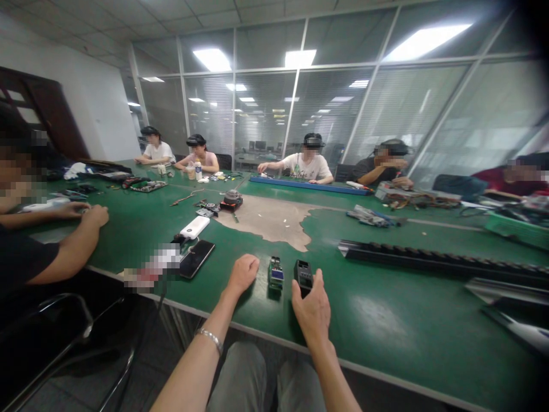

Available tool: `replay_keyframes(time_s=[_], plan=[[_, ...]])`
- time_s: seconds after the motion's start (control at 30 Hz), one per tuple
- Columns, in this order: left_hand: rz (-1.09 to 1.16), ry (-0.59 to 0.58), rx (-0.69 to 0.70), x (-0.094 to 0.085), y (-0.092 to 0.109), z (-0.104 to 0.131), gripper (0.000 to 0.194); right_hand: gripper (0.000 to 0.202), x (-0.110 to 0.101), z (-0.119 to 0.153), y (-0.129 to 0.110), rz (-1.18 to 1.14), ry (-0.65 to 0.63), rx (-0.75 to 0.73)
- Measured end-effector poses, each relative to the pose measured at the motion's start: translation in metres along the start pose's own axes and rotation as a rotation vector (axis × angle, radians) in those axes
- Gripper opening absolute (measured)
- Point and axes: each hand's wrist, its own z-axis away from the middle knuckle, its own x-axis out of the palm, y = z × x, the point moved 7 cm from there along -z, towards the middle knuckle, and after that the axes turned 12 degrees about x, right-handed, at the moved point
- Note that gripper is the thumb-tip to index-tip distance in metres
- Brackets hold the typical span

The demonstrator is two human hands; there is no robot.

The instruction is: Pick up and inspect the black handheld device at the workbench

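On the green table in front of me lies a small green circuit board (276,276) with a dark blue display, between my two hands. My left hand (243,273) rests on the tabletop just left of the board, its fingers curled in; nothing shows in them. To the right of the board is a black plastic housing (303,272), open at the top. My right hand (313,303) is at its near end, thumb along the left side and fingers apart on the right, not visibly closed around it.
Left of my hands lie a black phone (197,258) and a white power bank (195,228). Long black rails (441,260) stretch along the right. Beyond are a bare brown patch (274,220), a blue bar (309,185) and several people. A co-worker's hands (92,214) are at left.
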Motion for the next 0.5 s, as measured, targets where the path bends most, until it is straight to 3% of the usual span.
replay_keyframes(time_s=[0.2, 0.5], plan=[[0.005, -0.004, -0.01, 0.001, -0.002, 0.0, 0.033, 0.075, -0.008, -0.004, -0.012, -0.064, -0.001, 0.029], [0.019, 0.031, -0.035, 0.001, -0.007, 0.001, 0.029, 0.076, -0.008, 0.002, -0.07, -0.162, -0.075, -0.037]])
